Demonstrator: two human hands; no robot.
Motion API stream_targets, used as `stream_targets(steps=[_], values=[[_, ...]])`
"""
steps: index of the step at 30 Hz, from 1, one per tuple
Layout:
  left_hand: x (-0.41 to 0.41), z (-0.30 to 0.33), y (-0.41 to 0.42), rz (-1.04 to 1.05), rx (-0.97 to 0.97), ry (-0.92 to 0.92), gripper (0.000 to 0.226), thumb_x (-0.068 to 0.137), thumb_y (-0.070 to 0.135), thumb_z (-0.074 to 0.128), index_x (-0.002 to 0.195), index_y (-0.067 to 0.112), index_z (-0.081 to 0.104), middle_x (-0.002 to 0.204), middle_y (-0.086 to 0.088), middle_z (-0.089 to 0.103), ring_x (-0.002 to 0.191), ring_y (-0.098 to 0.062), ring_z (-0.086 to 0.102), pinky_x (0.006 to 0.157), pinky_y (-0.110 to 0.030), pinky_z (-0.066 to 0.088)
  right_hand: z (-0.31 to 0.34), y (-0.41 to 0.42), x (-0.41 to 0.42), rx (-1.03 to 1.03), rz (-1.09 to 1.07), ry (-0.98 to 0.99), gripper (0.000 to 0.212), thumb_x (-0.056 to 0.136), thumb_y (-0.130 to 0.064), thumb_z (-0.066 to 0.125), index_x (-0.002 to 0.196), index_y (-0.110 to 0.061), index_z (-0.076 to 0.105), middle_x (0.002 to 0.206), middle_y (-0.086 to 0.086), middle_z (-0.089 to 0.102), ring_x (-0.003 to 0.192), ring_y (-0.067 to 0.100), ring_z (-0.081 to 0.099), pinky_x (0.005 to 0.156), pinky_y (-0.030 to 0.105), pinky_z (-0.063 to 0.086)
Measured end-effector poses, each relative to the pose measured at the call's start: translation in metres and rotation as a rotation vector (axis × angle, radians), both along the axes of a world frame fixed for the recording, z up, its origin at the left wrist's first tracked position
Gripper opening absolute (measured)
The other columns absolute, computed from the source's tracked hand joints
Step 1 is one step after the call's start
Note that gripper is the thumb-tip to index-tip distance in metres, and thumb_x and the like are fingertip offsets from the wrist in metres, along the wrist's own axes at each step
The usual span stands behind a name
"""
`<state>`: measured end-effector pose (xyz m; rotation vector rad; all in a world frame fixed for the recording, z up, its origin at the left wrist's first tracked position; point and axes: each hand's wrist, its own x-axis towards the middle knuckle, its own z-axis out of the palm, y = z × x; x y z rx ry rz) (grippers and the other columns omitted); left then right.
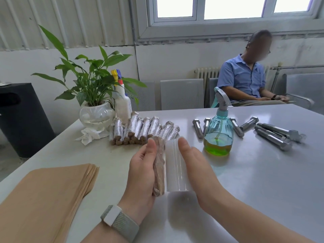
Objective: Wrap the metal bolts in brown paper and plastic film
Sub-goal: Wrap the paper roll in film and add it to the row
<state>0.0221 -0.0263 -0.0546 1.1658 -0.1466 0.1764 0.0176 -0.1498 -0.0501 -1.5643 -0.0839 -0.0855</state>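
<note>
Nearest the camera, the left wrist carries a watch (116, 220) on a grey woven band. Left hand (142, 172) holds 1 paper-wrapped bolt (159, 165) upright off the surface (254, 181); the thumb lies along its near face and the fingers curl behind it, clamped on the bundle. Plastic film (175, 167) stretches from the bolt's right side to the right hand (194, 165), whose fingers are straight and together, palm pressed against the film's far edge. A stack of brown paper sheets (43, 199) lies at lower left on the surface. Beyond the hands, a row of finished wrapped bolts (143, 128) lies side by side. Bare metal bolts (273, 135) lie loose to the right. Containers: a blue spray bottle (218, 130) holds green liquid in its lower part; a white spray bottle (123, 102) stands behind the row; a glass bowl (96, 114) holds a green plant (91, 74). Crumpled tissue (89, 135) lies beside the bowl.
</note>
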Motion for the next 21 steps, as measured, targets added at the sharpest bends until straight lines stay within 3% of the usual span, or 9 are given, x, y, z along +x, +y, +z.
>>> stream_targets(steps=[2, 3, 5, 8, 11, 13, 15, 18, 21], values=[[0.0, 0.003, 0.003, 0.021, -0.04, -0.009, 0.038, 0.092, 0.042, 0.053, 0.092, 0.009, 0.072, 0.062, 0.001, 0.067, 0.049, -0.008, 0.062, 0.044, -0.017, 0.048, 0.001, 0.001, 0.001, -0.017, -0.061, -0.008, 0.063, 0.071, -0.08, 0.044, 0.094, -0.023, 0.056, 0.078, -0.016, 0.061, 0.062, -0.016, 0.055, 0.061, 0.016, 0.042], [0.0, 0.004, 0.003, 0.028, -0.038, -0.012, 0.037, 0.092, 0.04, 0.054, 0.095, 0.007, 0.07, 0.061, 0.001, 0.067, 0.048, -0.008, 0.061, 0.045, -0.017, 0.048, 0.0, 0.002, 0.001, -0.018, -0.058, -0.023, 0.062, 0.07, -0.08, 0.045, 0.094, -0.023, 0.053, 0.073, -0.02, 0.06, 0.06, -0.016, 0.054, 0.056, 0.011, 0.041], [0.001, 0.003, 0.002, 0.039, -0.025, 0.002, 0.039, 0.091, 0.04, 0.059, 0.101, 0.003, 0.068, 0.077, -0.011, 0.073, 0.066, -0.02, 0.071, 0.058, -0.028, 0.056, -0.001, 0.004, -0.001, -0.023, -0.049, -0.05, 0.064, 0.069, -0.086, 0.049, 0.093, -0.026, 0.052, 0.069, -0.026, 0.062, 0.063, -0.012, 0.058, 0.056, 0.008, 0.042], [-0.001, 0.0, 0.0, 0.078, -0.043, 0.028, 0.042, 0.081, 0.042, 0.069, 0.103, 0.006, 0.066, 0.096, -0.017, 0.072, 0.084, -0.029, 0.07, 0.072, -0.04, 0.057, -0.006, 0.008, -0.004, -0.014, -0.067, -0.086, 0.055, 0.064, -0.086, 0.054, 0.091, -0.038, 0.051, 0.081, -0.018, 0.069, 0.074, 0.0, 0.067, 0.061, 0.019, 0.05], [-0.003, -0.001, -0.004, 0.051, -0.117, 0.045, 0.048, 0.07, 0.041, 0.077, 0.105, 0.013, 0.059, 0.094, -0.008, 0.07, 0.083, -0.022, 0.069, 0.068, -0.037, 0.058, -0.007, 0.01, -0.006, -0.047, -0.134, -0.123, 0.053, 0.066, -0.082, 0.054, 0.094, -0.037, 0.048, 0.084, -0.027, 0.065, 0.072, -0.004, 0.066, 0.055, 0.016, 0.048], [-0.005, -0.002, -0.005, -0.006, -0.154, 0.036, 0.047, 0.069, 0.038, 0.079, 0.105, 0.019, 0.056, 0.09, -0.001, 0.069, 0.079, -0.017, 0.069, 0.062, -0.033, 0.057, -0.009, 0.012, -0.007, -0.107, -0.177, -0.118, 0.057, 0.066, -0.088, 0.046, 0.096, -0.039, 0.045, 0.088, -0.03, 0.064, 0.074, -0.005, 0.064, 0.06, 0.022, 0.05], [-0.006, -0.003, -0.006, -0.069, -0.166, 0.031, 0.043, 0.074, 0.039, 0.08, 0.108, 0.026, 0.058, 0.091, 0.004, 0.068, 0.082, -0.014, 0.069, 0.063, -0.032, 0.056, -0.01, 0.012, -0.007, -0.187, -0.201, -0.097, 0.064, 0.065, -0.094, 0.031, 0.101, -0.043, 0.043, 0.091, -0.022, 0.065, 0.082, -0.005, 0.062, 0.069, 0.027, 0.049], [-0.006, -0.003, -0.008, -0.125, -0.202, 0.116, 0.044, 0.079, 0.05, 0.069, 0.116, 0.027, 0.068, 0.106, 0.001, 0.071, 0.096, -0.016, 0.07, 0.076, -0.036, 0.058, -0.009, 0.009, -0.003, -0.212, -0.185, -0.069, 0.081, 0.07, -0.094, 0.018, 0.11, -0.034, 0.053, 0.098, -0.016, 0.065, 0.094, 0.0, 0.06, 0.081, 0.029, 0.048], [-0.003, -0.002, -0.006, -0.129, -0.272, 0.239, 0.047, 0.088, 0.043, 0.052, 0.118, 0.01, 0.069, 0.105, -0.015, 0.071, 0.092, -0.026, 0.069, 0.074, -0.037, 0.059, -0.007, 0.006, 0.0, -0.108, -0.12, 0.036, 0.073, 0.073, -0.088, 0.038, 0.098, -0.024, 0.063, 0.092, -0.005, 0.069, 0.088, 0.012, 0.067, 0.079, 0.038, 0.055]])
